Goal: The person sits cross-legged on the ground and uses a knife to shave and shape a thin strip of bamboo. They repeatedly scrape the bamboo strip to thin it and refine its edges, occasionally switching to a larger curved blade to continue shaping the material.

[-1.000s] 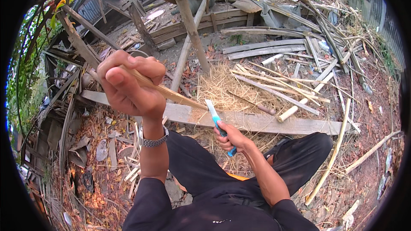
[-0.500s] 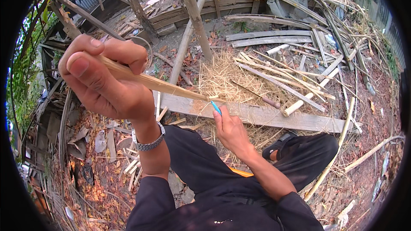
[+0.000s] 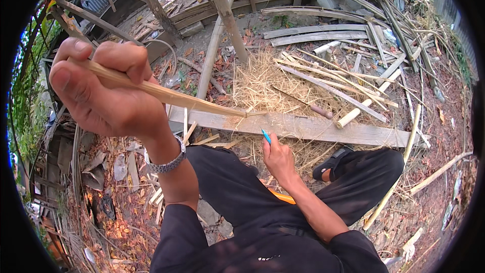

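My left hand [image 3: 103, 88], raised at the left, is closed around a pale bamboo strip [image 3: 187, 101]. The strip slants down to the right, and its tip meets the grey wooden plank [image 3: 308, 126] in front of my knees. A small lighter sliver [image 3: 256, 114] shows at that tip. In my right hand [image 3: 279, 161] is a slim bright-blue pen-like tool [image 3: 265, 136], gripped between thumb and fingers. Its tip points up and left, apart from the strip. My palm hides the rest of the tool.
A long blade with a brown handle [image 3: 321, 111] lies beyond the plank on straw shavings [image 3: 257, 83]. Split bamboo strips [image 3: 333, 78] and a bamboo pole piece [image 3: 348, 118] are to the right. An upright wooden post [image 3: 226, 17] stands ahead.
My right hand has drawn the blue tool back from the strip's tip, slightly right and nearer to me. My left hand, still gripping the strip, appears farther left.
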The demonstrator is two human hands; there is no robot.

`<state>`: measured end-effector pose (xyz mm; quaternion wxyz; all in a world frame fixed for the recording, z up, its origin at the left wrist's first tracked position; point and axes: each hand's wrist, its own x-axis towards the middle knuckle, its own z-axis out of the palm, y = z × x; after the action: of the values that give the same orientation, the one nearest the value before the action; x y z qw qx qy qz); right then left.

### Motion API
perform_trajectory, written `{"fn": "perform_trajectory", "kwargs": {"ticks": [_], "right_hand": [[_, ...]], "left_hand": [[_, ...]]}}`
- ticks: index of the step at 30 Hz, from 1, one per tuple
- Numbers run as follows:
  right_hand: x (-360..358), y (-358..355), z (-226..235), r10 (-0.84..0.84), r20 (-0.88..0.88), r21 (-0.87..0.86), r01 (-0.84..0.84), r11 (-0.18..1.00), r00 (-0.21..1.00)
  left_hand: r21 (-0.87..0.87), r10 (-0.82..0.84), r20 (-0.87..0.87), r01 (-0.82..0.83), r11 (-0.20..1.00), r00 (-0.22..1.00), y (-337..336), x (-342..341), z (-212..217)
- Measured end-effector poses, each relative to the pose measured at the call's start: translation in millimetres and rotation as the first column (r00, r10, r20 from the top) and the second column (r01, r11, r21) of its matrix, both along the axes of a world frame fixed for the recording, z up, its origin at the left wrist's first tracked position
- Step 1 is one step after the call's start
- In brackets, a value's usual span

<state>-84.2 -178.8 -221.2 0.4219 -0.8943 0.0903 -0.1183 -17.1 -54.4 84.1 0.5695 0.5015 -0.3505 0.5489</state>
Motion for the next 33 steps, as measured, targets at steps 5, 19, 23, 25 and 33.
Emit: {"fn": "perform_trajectory", "kwargs": {"ticks": [5,19,23,25,33], "right_hand": [[-14.6,-87.6,-101.3,-0.129,-0.259,-0.07,0.115,0.991,0.957],[28.3,-10.8,74.8,0.138,0.101,0.099,-0.148,0.984,0.985],[38.8,-10.1,63.8,0.096,0.132,-0.101,-0.082,0.991,0.987],[36.4,-7.6,52.8,0.059,0.163,-0.132,-0.037,0.991,0.985],[14.0,-6.9,10.2,0.049,0.181,0.177,-0.081,0.981,0.982]], "left_hand": [[-0.006,-0.145,0.065,0.145,0.989,0.987,3.0,30.3,13.1],[-0.072,0.437,0.035,-0.434,0.898,0.899,-25.5,20.4,8.5],[0.041,0.338,0.037,-0.34,0.94,0.94,-16.6,19.7,8.7],[0.067,0.212,0.007,-0.212,0.975,0.977,-15.2,17.1,7.1],[0.062,0.125,-0.068,-0.12,0.991,0.99,-30.1,-3.9,2.0]]}}
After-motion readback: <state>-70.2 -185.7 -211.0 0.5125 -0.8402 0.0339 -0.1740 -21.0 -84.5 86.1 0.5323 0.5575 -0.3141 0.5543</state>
